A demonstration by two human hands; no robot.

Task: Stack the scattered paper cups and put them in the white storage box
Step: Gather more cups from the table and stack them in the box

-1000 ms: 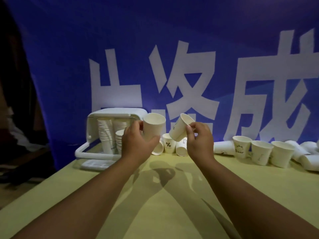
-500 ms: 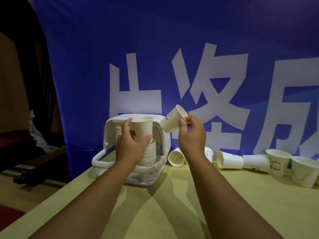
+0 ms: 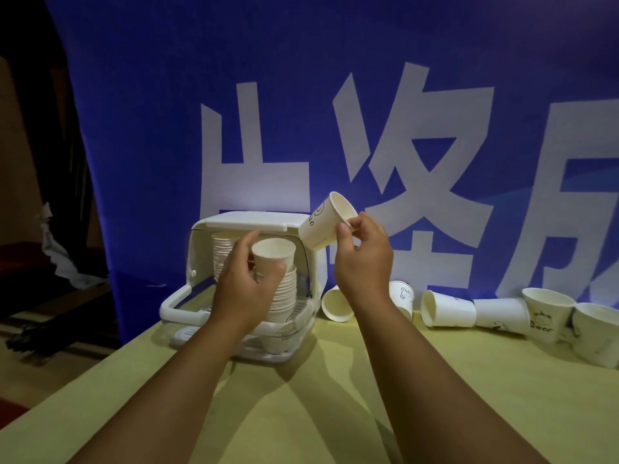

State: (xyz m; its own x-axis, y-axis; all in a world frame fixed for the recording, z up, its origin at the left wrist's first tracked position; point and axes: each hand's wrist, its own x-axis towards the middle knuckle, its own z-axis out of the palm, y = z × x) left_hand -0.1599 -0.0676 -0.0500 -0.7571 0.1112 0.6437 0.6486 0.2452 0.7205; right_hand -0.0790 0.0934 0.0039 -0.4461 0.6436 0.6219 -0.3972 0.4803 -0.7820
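Head view: the white box (image 3: 254, 223) stands at the table's (image 3: 335, 403) far left corner, its open front facing the person, with a back stack (image 3: 221, 252) and a front stack (image 3: 285, 296) of cups inside. The left hand (image 3: 248, 283) is at the box's opening, thumb and fingers curled around a plain cup (image 3: 273, 256). The cup is upright, mouth up, directly above the front stack. Its base is hidden by the thumb, so I cannot tell whether it is nested.

The right hand (image 3: 363, 259) is raised just right of the box. It pinches a printed cup (image 3: 322, 226) by the rim between thumb and fingertips. That cup is tilted, mouth up and to the right, with its base beside the box's top right corner, above and right of the plain cup.

Loose cups (image 3: 447, 309) lie and stand along the table's far edge, from beside the box to the right edge. A blue banner (image 3: 160, 128) hangs behind.
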